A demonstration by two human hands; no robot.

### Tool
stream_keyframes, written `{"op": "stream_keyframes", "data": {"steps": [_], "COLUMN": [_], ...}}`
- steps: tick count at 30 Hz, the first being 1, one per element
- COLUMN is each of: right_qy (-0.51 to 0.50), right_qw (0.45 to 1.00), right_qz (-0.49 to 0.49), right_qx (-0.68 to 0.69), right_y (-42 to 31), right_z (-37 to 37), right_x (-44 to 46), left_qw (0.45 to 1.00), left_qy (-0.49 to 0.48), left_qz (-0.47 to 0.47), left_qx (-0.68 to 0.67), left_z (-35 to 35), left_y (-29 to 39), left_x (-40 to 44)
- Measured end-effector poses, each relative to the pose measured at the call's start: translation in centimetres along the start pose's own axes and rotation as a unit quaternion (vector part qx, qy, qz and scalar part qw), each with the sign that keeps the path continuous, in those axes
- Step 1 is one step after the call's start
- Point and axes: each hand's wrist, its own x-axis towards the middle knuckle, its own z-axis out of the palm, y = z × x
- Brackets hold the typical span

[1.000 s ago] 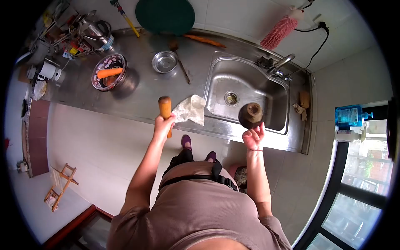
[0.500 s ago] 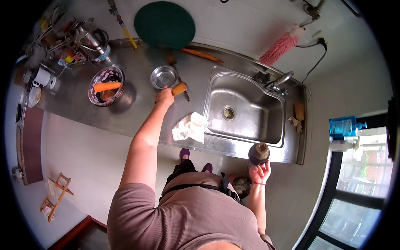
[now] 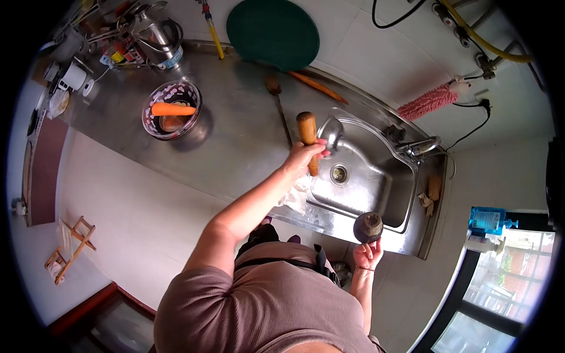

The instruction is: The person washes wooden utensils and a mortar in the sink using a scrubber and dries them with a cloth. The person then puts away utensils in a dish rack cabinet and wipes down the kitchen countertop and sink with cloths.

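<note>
left hand [image 3: 305, 156] gripping a wooden pestle [image 3: 306, 126] and a tilted metal bowl [image 3: 333, 134] over the left side of the sink [image 3: 379, 182], right hand [image 3: 367, 255] holding a dark mortar [image 3: 368, 228] at the near right edge

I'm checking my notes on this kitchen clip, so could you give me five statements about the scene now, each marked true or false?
1. The left hand holds a thick wooden stick. True.
2. The right hand is empty. False: it holds a dark rounded object.
3. A tilted metal bowl is at the left hand's fingers. True.
4. The orange item lies in the sink. False: it is at the patterned bowl.
5. A green disc stands by the wall. True.
</note>
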Motion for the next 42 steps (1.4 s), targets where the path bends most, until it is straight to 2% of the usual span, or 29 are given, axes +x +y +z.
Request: {"op": "stream_keyframes", "data": {"steps": [1, 2, 4, 7, 11, 13, 15, 17, 19, 21, 23, 24, 25, 27, 28, 29, 31, 33, 35, 36, 37, 38, 41, 42], "right_qy": [-0.001, -0.014, -0.037, -0.037, -0.038, -0.032, -0.031, -0.028, -0.051, -0.027, -0.022, -0.022, -0.039, -0.027, -0.03, -0.035, -0.018, -0.064, -0.035, -0.042, -0.043, -0.048, -0.047, -0.041], "right_qw": [1.0, 1.0, 0.999, 0.999, 0.999, 0.999, 0.999, 1.0, 0.999, 0.999, 1.0, 1.0, 0.999, 0.999, 0.999, 0.999, 1.0, 0.997, 0.999, 0.999, 0.999, 0.999, 0.998, 0.999], "right_qz": [0.003, 0.008, 0.012, 0.023, 0.02, 0.007, 0.011, 0.013, 0.0, -0.004, 0.005, 0.004, -0.004, -0.006, -0.001, 0.005, 0.009, 0.013, 0.014, 0.015, 0.013, 0.01, 0.027, 0.028], "right_qx": [-0.003, 0.004, -0.002, 0.006, 0.013, 0.013, 0.009, 0.004, 0.02, 0.017, 0.019, 0.019, 0.012, 0.024, 0.021, 0.019, 0.014, 0.027, 0.022, 0.006, -0.007, 0.0, 0.023, 0.008], "right_y": [0.2, 0.3, 0.7, 1.1, 1.4, 1.4, 1.3, 0.6, 0.5, 0.5, 0.4, 0.3, 0.3, 0.5, 0.4, 0.5, 0.9, 1.2, 1.0, 1.0, 1.4, 1.6, 1.7, 1.9], "right_z": [0.4, 0.7, 1.7, 2.1, 2.2, 2.2, 2.0, 1.4, 0.8, 1.1, 1.6, 1.5, 0.8, 0.6, 0.6, 0.6, 0.9, 0.7, 1.1, 1.4, 1.3, 1.4, 1.6, 2.5], "right_x": [0.6, 1.0, 1.7, 2.4, 2.6, 2.4, 2.3, 2.5, 2.2, 2.0, 2.1, 2.0, 2.1, 2.1, 2.1, 2.4, 2.2, 2.2, 2.7, 2.8, 2.3, 2.2, 2.3, 2.1], "left_qw": [0.995, 0.995, 0.956, 0.933, 0.927, 0.937, 0.977, 0.974, 0.969, 0.971, 0.948, 0.939, 0.94, 0.955, 0.949, 0.938, 0.946, 0.951, 0.951, 0.938, 0.926, 0.937, 0.968, 0.963], "left_qy": [0.0, 0.002, 0.007, 0.015, -0.01, -0.01, 0.024, 0.044, 0.018, 0.035, 0.028, 0.052, 0.011, 0.035, 0.061, 0.016, 0.008, 0.09, 0.009, 0.04, 0.027, 0.03, 0.049, 0.072], "left_qz": [-0.046, -0.044, -0.148, -0.188, -0.174, -0.17, -0.196, -0.203, -0.155, -0.225, -0.254, -0.237, -0.226, -0.274, -0.296, -0.313, -0.245, -0.28, -0.272, -0.259, -0.256, -0.243, -0.153, -0.104], "left_qx": [-0.088, -0.09, -0.253, -0.306, -0.331, -0.304, -0.082, -0.095, -0.19, -0.072, -0.189, -0.243, -0.254, -0.112, -0.086, -0.146, -0.212, -0.1, -0.149, -0.227, -0.278, -0.25, -0.194, -0.239], "left_z": [0.5, 0.9, 1.6, 2.2, 2.6, 1.3, 0.1, 0.2, 0.3, -0.8, -1.1, -0.5, -0.5, -1.2, -1.7, -3.7, -2.6, -2.0, -4.8, -4.3, -4.7, -4.9, -8.6, -9.7], "left_y": [-0.2, -0.5, -0.9, -1.2, 0.2, -0.3, -0.2, 0.0, -0.2, -1.8, -2.3, -2.0, -1.8, -3.1, -3.1, -4.6, -2.1, -1.4, -2.1, -0.7, 0.7, 2.1, 5.6, 7.7], "left_x": [0.0, -0.2, -0.6, -1.6, -2.7, -1.5, -0.6, -0.9, -1.3, -0.7, -1.1, -1.7, -2.1, -2.4, -2.6, -1.5, -3.4, -3.8, -2.9, -3.4, -3.9, -4.2, -3.3, -3.5]}}
